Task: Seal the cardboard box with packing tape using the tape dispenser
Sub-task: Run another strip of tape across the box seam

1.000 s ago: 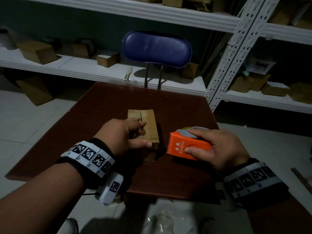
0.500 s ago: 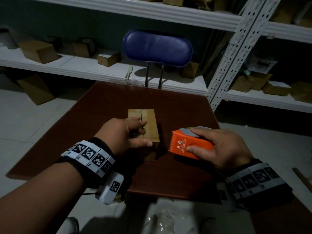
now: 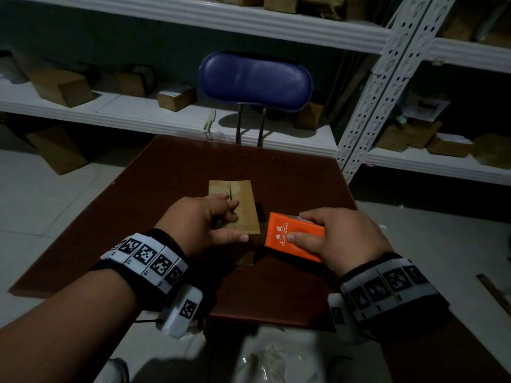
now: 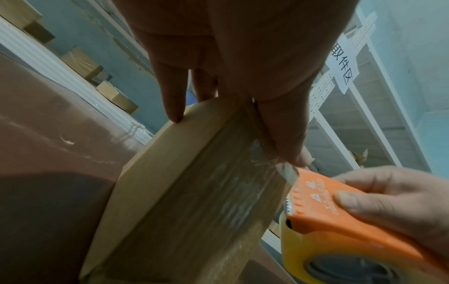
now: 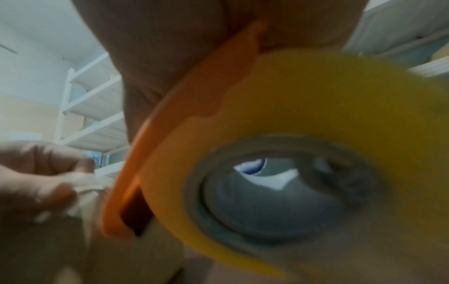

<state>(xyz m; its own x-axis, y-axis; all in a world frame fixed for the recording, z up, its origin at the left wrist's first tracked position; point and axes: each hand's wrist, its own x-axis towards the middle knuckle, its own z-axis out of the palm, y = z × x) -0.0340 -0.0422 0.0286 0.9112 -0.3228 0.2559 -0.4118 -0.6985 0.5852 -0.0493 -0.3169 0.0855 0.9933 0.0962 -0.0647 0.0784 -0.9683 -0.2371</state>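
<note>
Dispenser (image 3: pixel 293 236) beside box (image 3: pixel 243 205) edge

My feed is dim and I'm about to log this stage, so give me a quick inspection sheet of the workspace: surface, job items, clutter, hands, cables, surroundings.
Surface: dark red-brown table, scuffed.
Job's things: small cardboard box on the table, top seam visible; clear tape on its near side, seen from the left wrist; orange tape dispenser with yellowish tape roll beside the box.
Clutter: nothing seen on the table.
Hands: left hand holds the box, thumb on the tape end; right hand grips the dispenser.
Cables: thin dark lead under the left wrist camera.
Surroundings: blue chair back, white shelving with cartons, tiled floor.
</note>
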